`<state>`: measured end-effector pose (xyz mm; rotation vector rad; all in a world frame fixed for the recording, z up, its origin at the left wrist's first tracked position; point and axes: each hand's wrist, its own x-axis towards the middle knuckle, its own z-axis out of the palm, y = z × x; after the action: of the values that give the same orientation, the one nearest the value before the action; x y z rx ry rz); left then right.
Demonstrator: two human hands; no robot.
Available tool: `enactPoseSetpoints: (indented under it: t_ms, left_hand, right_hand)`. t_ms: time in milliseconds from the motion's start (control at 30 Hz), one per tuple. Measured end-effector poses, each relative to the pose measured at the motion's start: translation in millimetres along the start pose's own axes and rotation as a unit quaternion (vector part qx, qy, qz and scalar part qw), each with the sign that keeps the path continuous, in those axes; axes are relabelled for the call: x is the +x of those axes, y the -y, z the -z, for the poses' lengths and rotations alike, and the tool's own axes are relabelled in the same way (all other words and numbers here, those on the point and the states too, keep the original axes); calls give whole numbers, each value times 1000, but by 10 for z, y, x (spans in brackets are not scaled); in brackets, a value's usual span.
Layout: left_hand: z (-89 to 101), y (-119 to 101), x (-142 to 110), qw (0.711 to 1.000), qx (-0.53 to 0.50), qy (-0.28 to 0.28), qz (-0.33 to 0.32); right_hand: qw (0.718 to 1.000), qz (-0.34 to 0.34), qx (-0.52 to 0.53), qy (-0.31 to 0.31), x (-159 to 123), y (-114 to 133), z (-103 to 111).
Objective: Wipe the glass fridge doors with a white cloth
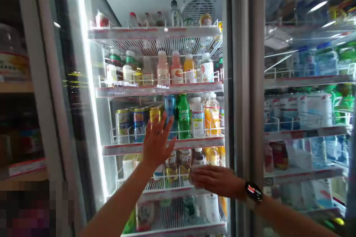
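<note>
My left hand (158,141) is raised in front of a lit drinks fridge, its fingers spread and nothing in it. Its fingertips overlap a blue can (170,105) and a gold can (155,112) on the middle shelf; whether they touch, I cannot tell. Just right of the blue can stands a green bottle (184,116). My right hand (215,179) is held flat with fingers stretched out, lower and to the right, before the shelf with dark-labelled bottles (185,161). It holds nothing. A watch (253,191) is on the right wrist.
A shelf of juice bottles (169,68) sits above, a wire shelf (164,214) below. The metal door frame (244,81) rises at the right, beside another fridge section with water bottles (326,61). At left is a bright light strip (93,92). Reflections show on glass.
</note>
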<state>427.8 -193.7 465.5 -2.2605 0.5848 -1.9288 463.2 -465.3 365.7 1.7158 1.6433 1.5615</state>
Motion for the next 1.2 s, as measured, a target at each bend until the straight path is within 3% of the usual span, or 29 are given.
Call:
enactPoseSetpoints:
  t_ms: [67,167,267,333,400,467,667,767,833,900,1000,1067,1133,1200]
  left_hand:
    - [1,73,274,1000,7,3,9]
    - [2,147,488,1000,23,15,14]
    - [24,162,477,999,37,32,7]
    - [37,151,434,998,47,33,9]
    - [37,133,406,998,58,33,16]
    - [30,113,396,997,69,37,23]
    - [54,35,387,991,110,62,41]
    - [68,12,376,989,116,76,48]
    - [65,5,367,989,109,80,52]
    - [54,0,356,990,97,83,58]
    - [37,-6,343,990,82,90,70]
    - [32,-9,341,990,76,90,71]
    - [36,-12,345,993,69,79,62]
    - [51,-17,351,995,59,67,53]
  right_hand:
    - [999,-43,-1,11,203,-445,210]
    - [991,-135,-1,7,697,-1349,555]
    - [958,-276,-1,-74,1189,-2076,764]
    - [929,-345,-3,-134,1395,-2285,808]
    - [925,-351,9,-147,1449,-2247,786]
    - [945,-303,37,-117,1345,-2008,707]
    - [983,-138,115,-43,600,-963,359]
    - [984,-106,136,-38,443,-806,337]
    - [985,-95,139,-34,501,-940,418]
    - [985,-99,135,-35,669,-1231,552]
    - [978,-157,131,-51,1053,-1791,757]
    - [966,-208,119,-96,1333,-2114,842]
    - [955,-243,104,-132,1570,-2307,866]
    - [951,-261,90,-141,1711,-2327,833]
